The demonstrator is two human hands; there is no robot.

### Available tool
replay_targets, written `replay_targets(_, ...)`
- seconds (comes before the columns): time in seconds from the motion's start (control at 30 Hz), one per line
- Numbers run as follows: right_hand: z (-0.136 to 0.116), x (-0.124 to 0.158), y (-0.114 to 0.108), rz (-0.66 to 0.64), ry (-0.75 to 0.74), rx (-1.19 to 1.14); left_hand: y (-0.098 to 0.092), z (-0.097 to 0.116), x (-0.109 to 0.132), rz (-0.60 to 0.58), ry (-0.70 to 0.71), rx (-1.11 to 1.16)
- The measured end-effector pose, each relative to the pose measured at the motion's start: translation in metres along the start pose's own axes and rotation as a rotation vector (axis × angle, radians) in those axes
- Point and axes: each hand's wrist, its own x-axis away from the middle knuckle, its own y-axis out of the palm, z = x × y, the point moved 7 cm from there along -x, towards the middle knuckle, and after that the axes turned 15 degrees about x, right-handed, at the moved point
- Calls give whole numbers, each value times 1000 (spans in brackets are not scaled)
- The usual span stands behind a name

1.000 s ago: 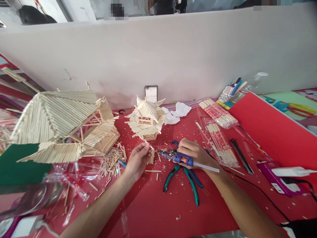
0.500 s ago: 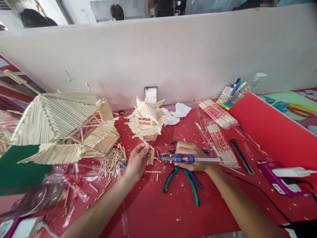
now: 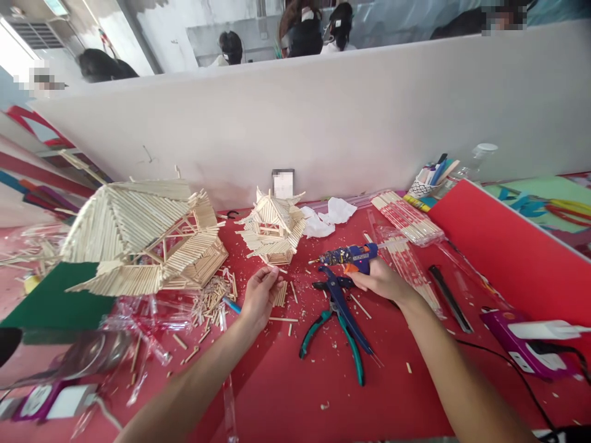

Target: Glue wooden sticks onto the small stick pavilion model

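Fingers [image 3: 266, 278] of the left hand [image 3: 258, 298] are pinched shut on a short stick [image 3: 276, 271], held just in front of the small pagoda [image 3: 273, 229]. Fingers of the right hand [image 3: 381, 280] are wrapped round the grip of a glue gun [image 3: 351, 253], which is raised to the right of the pagoda, nozzle pointing towards it (a clear glue rod projects from the back). Pliers [image 3: 336, 317] lie on the red desk [image 3: 286, 381] in front of the pagoda, between the two hands. A large stick roof [image 3: 138, 234] stands to the left of the pagoda, with loose sticks [image 3: 212, 301] scattered between them. Wrapped stick bundles [image 3: 406, 215] lie to the pagoda's right, beyond the gun.
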Motion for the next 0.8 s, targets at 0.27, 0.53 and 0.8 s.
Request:
replay_targets(0.27,24,-9,-25,221,190,527,2,4,-6,51,97,-30)
replay_targets(0.53,37,-13,-10,103,293,818,6,-6,-10,145,144,39)
replay_targets(0.8,38,-15,-2,60,311,852,6,-15,-17,175,139,67)
